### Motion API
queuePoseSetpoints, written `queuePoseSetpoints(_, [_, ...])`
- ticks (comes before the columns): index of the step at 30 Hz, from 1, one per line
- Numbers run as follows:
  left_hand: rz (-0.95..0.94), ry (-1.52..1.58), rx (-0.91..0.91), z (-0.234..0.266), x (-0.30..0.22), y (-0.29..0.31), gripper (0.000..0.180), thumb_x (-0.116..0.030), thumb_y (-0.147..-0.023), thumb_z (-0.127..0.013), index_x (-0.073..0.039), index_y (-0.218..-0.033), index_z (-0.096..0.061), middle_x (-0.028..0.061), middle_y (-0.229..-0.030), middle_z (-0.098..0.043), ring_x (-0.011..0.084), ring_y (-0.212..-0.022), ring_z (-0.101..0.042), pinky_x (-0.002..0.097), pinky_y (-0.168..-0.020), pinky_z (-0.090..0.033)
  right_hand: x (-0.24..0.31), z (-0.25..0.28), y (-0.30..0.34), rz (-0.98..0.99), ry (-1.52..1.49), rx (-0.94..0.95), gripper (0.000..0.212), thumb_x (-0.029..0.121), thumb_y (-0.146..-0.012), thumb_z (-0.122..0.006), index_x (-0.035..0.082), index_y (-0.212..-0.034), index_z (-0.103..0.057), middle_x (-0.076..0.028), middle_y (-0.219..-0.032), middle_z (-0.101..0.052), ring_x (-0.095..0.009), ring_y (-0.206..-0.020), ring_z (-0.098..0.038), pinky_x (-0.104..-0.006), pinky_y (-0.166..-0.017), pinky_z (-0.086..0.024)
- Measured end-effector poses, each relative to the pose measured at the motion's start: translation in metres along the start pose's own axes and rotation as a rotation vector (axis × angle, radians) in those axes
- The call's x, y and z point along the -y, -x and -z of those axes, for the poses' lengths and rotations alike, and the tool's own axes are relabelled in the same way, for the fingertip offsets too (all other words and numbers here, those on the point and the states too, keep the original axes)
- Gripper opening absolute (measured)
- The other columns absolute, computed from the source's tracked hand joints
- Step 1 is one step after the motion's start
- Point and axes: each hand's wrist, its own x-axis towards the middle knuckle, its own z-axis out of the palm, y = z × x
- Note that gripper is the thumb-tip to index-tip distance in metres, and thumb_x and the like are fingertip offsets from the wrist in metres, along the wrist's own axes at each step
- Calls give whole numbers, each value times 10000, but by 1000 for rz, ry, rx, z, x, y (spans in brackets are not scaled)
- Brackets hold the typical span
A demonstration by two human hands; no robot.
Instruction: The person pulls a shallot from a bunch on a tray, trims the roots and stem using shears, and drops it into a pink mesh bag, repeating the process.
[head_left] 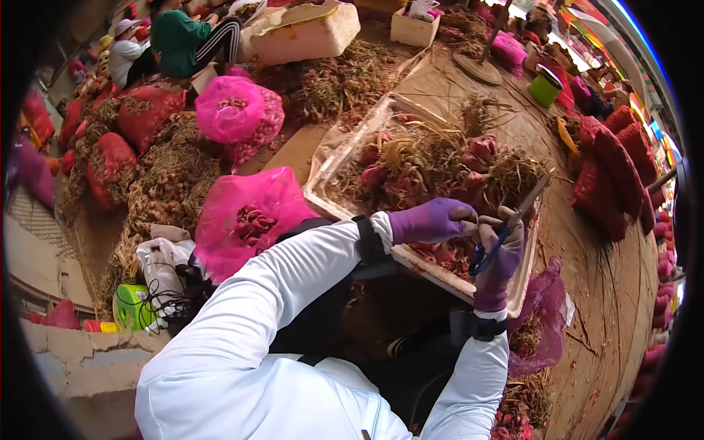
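My right hand (504, 253), in a purple and grey glove, is closed around a pair of scissors (529, 196) with blue handles. The blades point up and to the right. My left hand (434, 221), gloved alike, has its fingers pinched together beside the right fingertips. Whatever it may hold there is too small to tell. Both hands are over the near right part of a white foam box (323, 198). Reddish-purple shallots (480, 150) with dry, straw-coloured stalks fill the box's far part, and loose red skins and bulbs (449, 257) lie below my hands.
Left of the box is an open pink bag (275, 196) with shallots inside; a fuller pink bag (238, 110) stands behind it. A purple mesh bag (541, 315) lies by my right forearm. Red sacks (612, 176) stand at right. Two seated people (180, 40) are at far left.
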Motion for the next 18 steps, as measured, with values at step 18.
queuePoseSetpoints(18, [988,-1081,-221,151,152,320,397,-409,-890,-535,-127,-1143,-654,134,-1137,-656,294,-1007,-637,445,-905,-480,-5,-38,3,-79,138,33,328,104,-922,-620,50,-1209,-471,-34,-941,-617,-46,-738,-507,-179,-624,-407])
